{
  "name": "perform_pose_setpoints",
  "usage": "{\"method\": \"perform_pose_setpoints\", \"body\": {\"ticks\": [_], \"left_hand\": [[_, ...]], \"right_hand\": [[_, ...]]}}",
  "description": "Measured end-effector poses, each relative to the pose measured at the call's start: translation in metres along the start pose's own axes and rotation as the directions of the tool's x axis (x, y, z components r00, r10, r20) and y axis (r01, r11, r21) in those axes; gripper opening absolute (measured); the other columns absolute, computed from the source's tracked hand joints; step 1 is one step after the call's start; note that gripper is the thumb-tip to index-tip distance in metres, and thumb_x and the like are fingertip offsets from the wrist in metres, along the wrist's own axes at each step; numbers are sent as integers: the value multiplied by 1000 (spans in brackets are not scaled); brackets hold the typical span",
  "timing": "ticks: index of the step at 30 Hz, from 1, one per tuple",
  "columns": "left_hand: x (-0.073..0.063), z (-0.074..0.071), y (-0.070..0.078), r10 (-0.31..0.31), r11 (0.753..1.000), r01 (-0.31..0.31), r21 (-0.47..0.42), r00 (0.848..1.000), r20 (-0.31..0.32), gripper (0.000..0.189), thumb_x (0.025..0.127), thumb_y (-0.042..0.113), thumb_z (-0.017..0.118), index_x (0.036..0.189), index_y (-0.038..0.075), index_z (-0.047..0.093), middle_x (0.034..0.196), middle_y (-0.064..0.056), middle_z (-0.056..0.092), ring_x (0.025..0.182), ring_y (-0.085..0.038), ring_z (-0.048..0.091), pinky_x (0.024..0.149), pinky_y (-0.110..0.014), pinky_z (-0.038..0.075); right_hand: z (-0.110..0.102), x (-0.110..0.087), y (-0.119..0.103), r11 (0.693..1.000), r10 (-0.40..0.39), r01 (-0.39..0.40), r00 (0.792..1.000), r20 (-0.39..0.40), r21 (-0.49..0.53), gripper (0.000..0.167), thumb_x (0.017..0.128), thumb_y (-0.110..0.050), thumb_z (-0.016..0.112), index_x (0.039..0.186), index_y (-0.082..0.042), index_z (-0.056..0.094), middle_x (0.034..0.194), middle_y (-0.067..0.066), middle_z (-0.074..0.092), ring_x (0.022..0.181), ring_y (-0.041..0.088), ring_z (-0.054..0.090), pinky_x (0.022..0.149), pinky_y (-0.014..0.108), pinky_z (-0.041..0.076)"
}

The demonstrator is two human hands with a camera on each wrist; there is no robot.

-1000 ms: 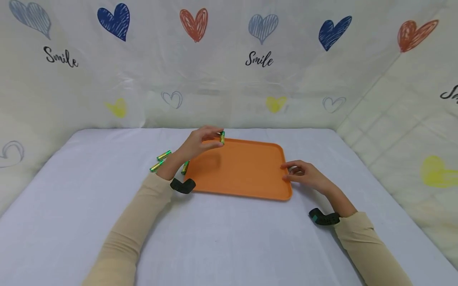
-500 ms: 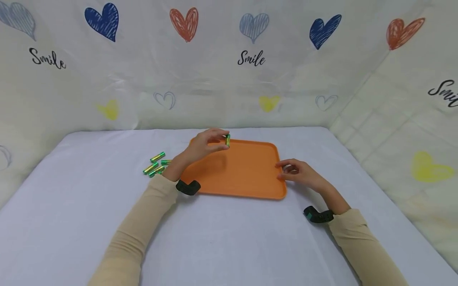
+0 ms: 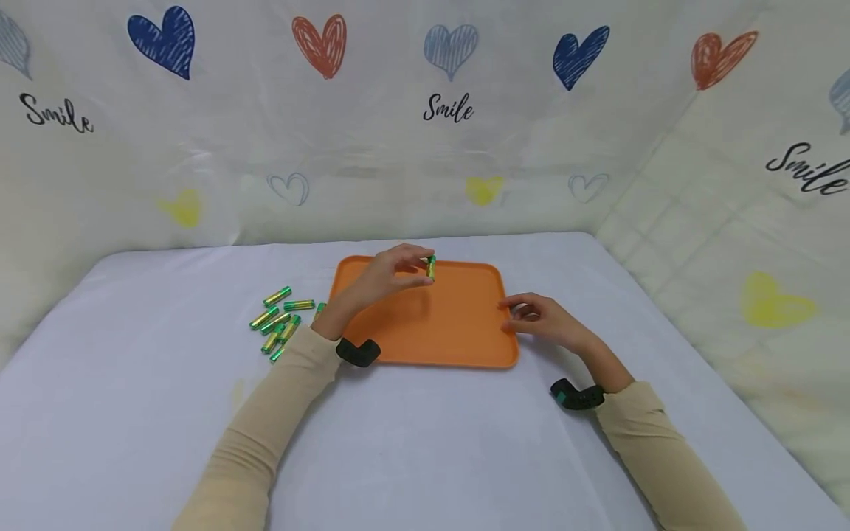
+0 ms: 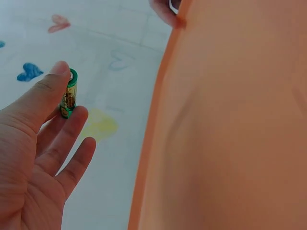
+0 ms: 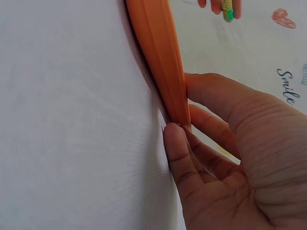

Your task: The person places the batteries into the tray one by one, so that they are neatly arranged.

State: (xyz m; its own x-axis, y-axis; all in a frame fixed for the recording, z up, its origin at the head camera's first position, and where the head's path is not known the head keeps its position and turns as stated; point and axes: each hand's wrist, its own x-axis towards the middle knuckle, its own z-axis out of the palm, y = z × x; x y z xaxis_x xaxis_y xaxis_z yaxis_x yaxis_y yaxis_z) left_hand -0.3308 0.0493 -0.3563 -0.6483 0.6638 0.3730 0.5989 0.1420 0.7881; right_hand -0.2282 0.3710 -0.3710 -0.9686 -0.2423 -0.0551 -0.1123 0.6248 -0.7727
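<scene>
Between the thumb and fingertips of my left hand (image 3: 392, 274), a small green and gold battery (image 3: 431, 268) is pinched upright above the orange tray (image 3: 458, 317). In the left wrist view the battery (image 4: 70, 94) shows its metal tip at the top, and the lower fingers are spread below it. My right hand (image 3: 544, 318) grips the tray's right rim. The right wrist view shows its thumb and fingers at the tray's edge (image 5: 163, 57). Left of the tray, several more batteries (image 3: 289, 329) lie loosely on the white cloth; one (image 3: 319, 312) is partly hidden by my left wrist.
A white cloth (image 3: 425, 442) covers the table. Behind it hangs a pale sheet (image 3: 372, 214) printed with hearts and the word Smile, which continues down the right side. Black straps (image 3: 358, 352) sit at both wrists.
My left hand has carried the battery rightward over the tray. More batteries have come into view from behind my left forearm. My right hand stays at the rim; the head view has shifted.
</scene>
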Motion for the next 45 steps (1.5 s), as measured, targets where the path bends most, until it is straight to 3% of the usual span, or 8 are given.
{"method": "perform_pose_setpoints", "body": {"ticks": [10,21,25,37,45], "left_hand": [[9,18,-6,-11,1000,12,-26,998,54,53,88,11,73,137,3,55,133,-10,55,110,-24,62,94,-33,50],[22,36,-4,19,1000,-18,-5,995,94,53,85,7,75,135,2,56,121,-11,60,98,-20,66,85,-31,53],[26,41,-4,27,998,-22,-51,993,114,51,86,6,74,134,1,57,118,-14,60,98,-22,68,84,-31,54],[35,55,-5,-17,999,25,-41,983,181,54,87,15,75,135,1,55,110,-9,66,99,-15,67,88,-28,52],[45,67,-6,-26,998,39,-55,976,218,55,87,17,76,136,2,55,114,-7,66,100,-15,66,87,-28,52]], "right_hand": [[1,1,0,1000,-6,6,1000,1,-4,48,89,-20,74,130,0,58,123,17,59,99,25,55,77,22,48],[-2,2,5,1000,-5,5,1000,-6,5,48,88,-18,74,130,-1,58,122,17,61,97,24,55,79,21,47],[-2,2,4,1000,2,-1,1000,-7,19,49,88,-18,75,130,-1,58,122,16,61,97,25,55,79,20,47],[1,3,2,999,15,-15,1000,-14,31,49,86,-17,76,130,-2,59,119,15,62,96,24,57,79,22,47],[0,2,3,1000,8,-8,1000,-16,30,50,87,-16,75,131,-1,57,120,15,61,96,23,57,79,23,47]]}}
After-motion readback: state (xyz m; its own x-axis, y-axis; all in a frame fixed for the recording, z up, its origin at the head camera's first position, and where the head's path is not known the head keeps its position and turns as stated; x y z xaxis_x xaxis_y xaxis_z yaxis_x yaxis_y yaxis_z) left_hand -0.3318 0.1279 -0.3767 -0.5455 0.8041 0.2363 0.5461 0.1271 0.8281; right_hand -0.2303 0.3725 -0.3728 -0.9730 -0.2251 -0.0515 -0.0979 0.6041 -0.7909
